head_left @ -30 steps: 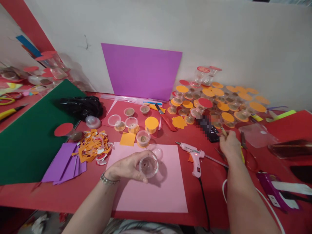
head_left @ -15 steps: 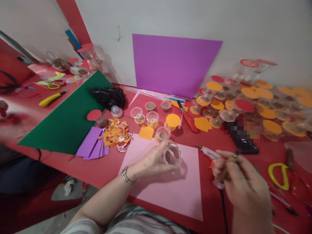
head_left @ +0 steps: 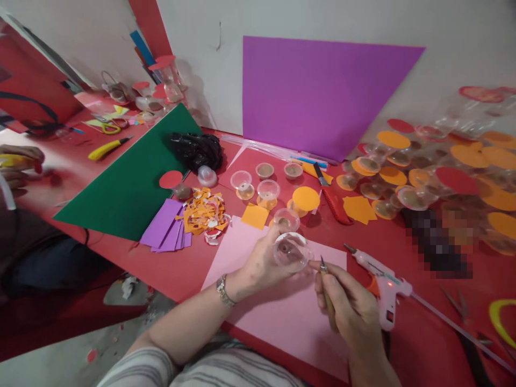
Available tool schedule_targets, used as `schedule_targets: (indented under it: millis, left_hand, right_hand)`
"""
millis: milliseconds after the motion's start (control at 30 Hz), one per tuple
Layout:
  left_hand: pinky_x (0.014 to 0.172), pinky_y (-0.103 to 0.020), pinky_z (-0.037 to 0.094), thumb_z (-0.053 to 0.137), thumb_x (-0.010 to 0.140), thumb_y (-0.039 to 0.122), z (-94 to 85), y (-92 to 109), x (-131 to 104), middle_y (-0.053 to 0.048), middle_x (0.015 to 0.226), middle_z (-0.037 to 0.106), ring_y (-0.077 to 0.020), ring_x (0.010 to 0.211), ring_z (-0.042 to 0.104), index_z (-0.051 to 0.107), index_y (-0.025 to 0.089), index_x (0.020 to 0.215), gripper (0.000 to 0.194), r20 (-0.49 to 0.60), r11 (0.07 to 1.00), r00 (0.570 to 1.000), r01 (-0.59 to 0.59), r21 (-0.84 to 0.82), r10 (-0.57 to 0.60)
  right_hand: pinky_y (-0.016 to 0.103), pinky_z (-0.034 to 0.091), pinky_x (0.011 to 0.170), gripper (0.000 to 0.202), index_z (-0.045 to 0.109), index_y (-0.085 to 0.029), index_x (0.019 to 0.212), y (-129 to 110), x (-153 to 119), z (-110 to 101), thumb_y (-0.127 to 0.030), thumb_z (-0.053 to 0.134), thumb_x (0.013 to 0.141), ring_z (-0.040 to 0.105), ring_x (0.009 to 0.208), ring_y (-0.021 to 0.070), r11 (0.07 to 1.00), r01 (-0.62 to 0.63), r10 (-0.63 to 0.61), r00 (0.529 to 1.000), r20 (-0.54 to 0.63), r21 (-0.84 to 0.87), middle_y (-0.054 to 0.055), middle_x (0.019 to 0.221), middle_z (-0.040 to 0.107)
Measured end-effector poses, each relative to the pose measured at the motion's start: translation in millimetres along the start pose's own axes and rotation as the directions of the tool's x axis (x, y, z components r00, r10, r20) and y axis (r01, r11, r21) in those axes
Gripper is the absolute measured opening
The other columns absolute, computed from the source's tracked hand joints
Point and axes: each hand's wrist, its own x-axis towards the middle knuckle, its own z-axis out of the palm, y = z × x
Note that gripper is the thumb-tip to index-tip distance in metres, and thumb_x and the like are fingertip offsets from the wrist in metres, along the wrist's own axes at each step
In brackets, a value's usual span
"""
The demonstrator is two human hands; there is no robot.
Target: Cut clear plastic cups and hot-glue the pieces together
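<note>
Clear plastic cup [head_left: 292, 255] is gripped in L hand [head_left: 264, 260] over pink sheet [head_left: 278, 320], just right of centre frame. Pointed wooden-handled tool [head_left: 328, 301] is pinched in R hand [head_left: 352, 301], tip up nr cup. Imo cup shd be held steady w/ fingers kept clear of tip. Glue gun [head_left: 382, 282] is seen lower right.

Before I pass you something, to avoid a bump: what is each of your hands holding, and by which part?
The left hand holds a clear plastic cup by its outer side. The right hand holds a pointed tool by its handle.
</note>
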Motion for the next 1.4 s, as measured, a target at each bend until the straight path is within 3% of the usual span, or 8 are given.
schedule_targets:
  millis: [133, 367, 500, 733, 1067, 1233, 1400]
  left_hand:
    - [0.063, -0.025, 0.053, 0.078, 0.070, 0.027, -1.8, -4, -3, -0.002, 0.086, 0.069, -0.0129, 0.068, 0.065, 0.051, 0.020, 0.099, 0.041, -0.012, 0.997, 0.997, 0.071, 0.039, -0.071]
    - [0.075, -0.030, 0.054, 0.074, 0.074, 0.027, -3.8, -3, -5, -0.003, 0.090, 0.069, -0.0165, 0.081, 0.067, 0.054, 0.020, 0.092, 0.028, -0.024, 0.970, 1.000, 0.017, 0.241, -0.011]
    - [0.069, -0.028, 0.054, 0.069, 0.079, 0.026, -3.7, -8, -6, -0.003, 0.088, 0.068, -0.0144, 0.073, 0.064, 0.055, 0.020, 0.095, 0.022, -0.036, 0.946, 0.999, -0.006, 0.324, 0.019]
    - [0.072, -0.027, 0.054, 0.065, 0.081, 0.024, -5.8, -12, -8, -0.004, 0.091, 0.067, -0.0151, 0.078, 0.064, 0.056, 0.020, 0.099, 0.021, -0.015, 0.875, 0.997, -0.060, 0.479, 0.077]
    - [0.072, -0.029, 0.054, 0.064, 0.081, 0.029, -5.5, -18, -9, -0.004, 0.089, 0.067, -0.0156, 0.076, 0.064, 0.053, 0.021, 0.099, 0.023, -0.032, 0.880, 0.992, -0.092, 0.466, 0.120]
    - [0.061, -0.025, 0.052, 0.063, 0.080, 0.023, -0.7, -13, -6, -0.002, 0.081, 0.066, -0.0129, 0.065, 0.062, 0.052, 0.020, 0.096, 0.019, -0.024, 0.924, 0.999, -0.014, 0.382, 0.025]
    - [0.061, -0.024, 0.053, 0.064, 0.079, 0.020, 1.3, -15, -7, 0.000, 0.077, 0.066, -0.0131, 0.066, 0.064, 0.052, 0.020, 0.098, 0.022, -0.022, 0.952, 1.000, 0.024, 0.306, -0.018]
  right_hand:
    - [0.020, 0.039, 0.038, 0.021, 0.073, -0.021, 0.099, 6, 1, -3, -0.037, 0.063, 0.090, 0.049, 0.046, 0.0097, 0.997, 0.042, -0.039, 0.997, 0.061, -0.060, -0.001, 0.063, 0.057]
    - [0.022, 0.041, 0.044, 0.021, 0.075, -0.021, 0.099, 3, 6, -2, -0.034, 0.061, 0.090, 0.051, 0.052, 0.0117, 0.971, 0.161, -0.141, 0.982, 0.121, -0.175, 0.000, 0.066, 0.057]
    - [0.022, 0.039, 0.042, 0.022, 0.074, -0.021, 0.100, 5, 6, -4, -0.034, 0.059, 0.092, 0.051, 0.052, 0.0119, 0.970, 0.157, -0.128, 0.978, 0.162, -0.183, 0.001, 0.068, 0.058]
    - [0.022, 0.039, 0.043, 0.025, 0.075, -0.020, 0.101, 10, 6, -4, -0.037, 0.059, 0.092, 0.052, 0.054, 0.0129, 0.974, 0.124, -0.093, 0.982, 0.163, -0.191, 0.002, 0.069, 0.060]
    - [0.023, 0.033, 0.043, 0.027, 0.075, -0.019, 0.097, 1, 4, 5, -0.041, 0.060, 0.090, 0.043, 0.049, 0.0110, 0.992, 0.019, -0.009, 0.996, 0.087, -0.123, 0.000, 0.066, 0.057]
    - [0.022, 0.035, 0.041, 0.032, 0.075, -0.019, 0.098, 8, 6, 4, -0.045, 0.060, 0.089, 0.044, 0.046, 0.0098, 0.998, -0.027, 0.033, 0.993, 0.115, -0.053, -0.002, 0.062, 0.053]
    - [0.021, 0.035, 0.040, 0.035, 0.075, -0.018, 0.094, 11, 6, 4, -0.049, 0.060, 0.088, 0.043, 0.044, 0.0100, 0.999, -0.044, 0.047, 0.990, 0.130, -0.030, -0.004, 0.056, 0.047]
